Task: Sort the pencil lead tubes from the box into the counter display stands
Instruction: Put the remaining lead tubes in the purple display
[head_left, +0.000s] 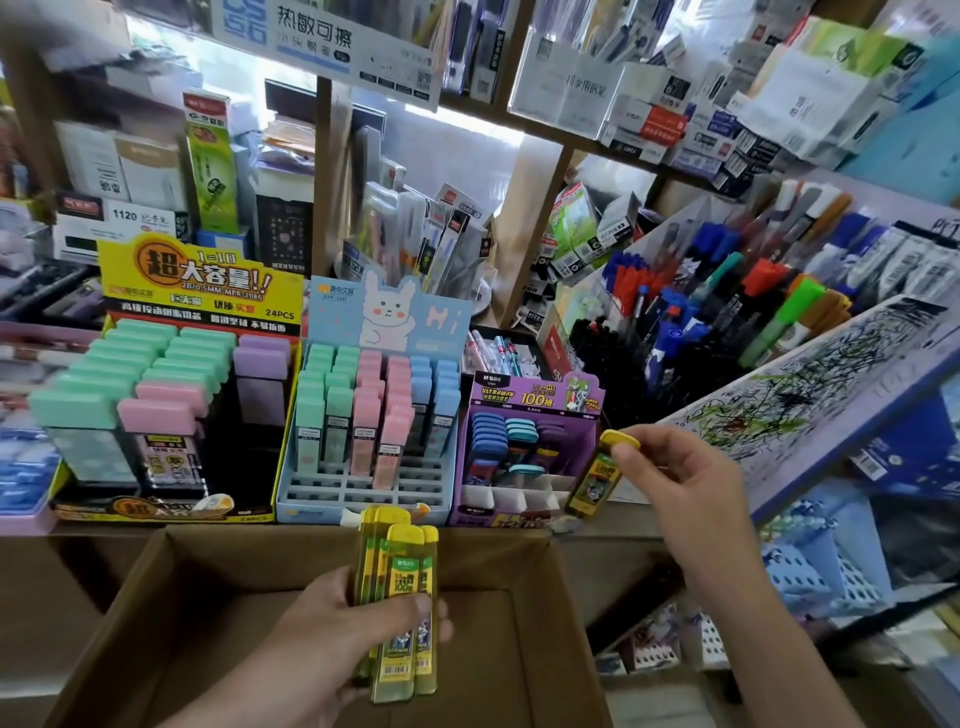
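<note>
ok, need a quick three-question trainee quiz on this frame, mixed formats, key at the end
1. True or false: the right hand pinches a single yellow tube near its cap.
2. That tube is held at which part of the purple stand? A: left front corner. B: right front corner. C: behind its header card.
3. Fill in: the left hand grips a bundle of yellow tubes over the ____.

Key: 1 true; 2 B; 3 cardboard box.

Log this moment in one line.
left hand: grips bundle of yellow plastic lead tubes | right hand: pinches one yellow-capped tube | beside: purple cardboard display stand
</note>
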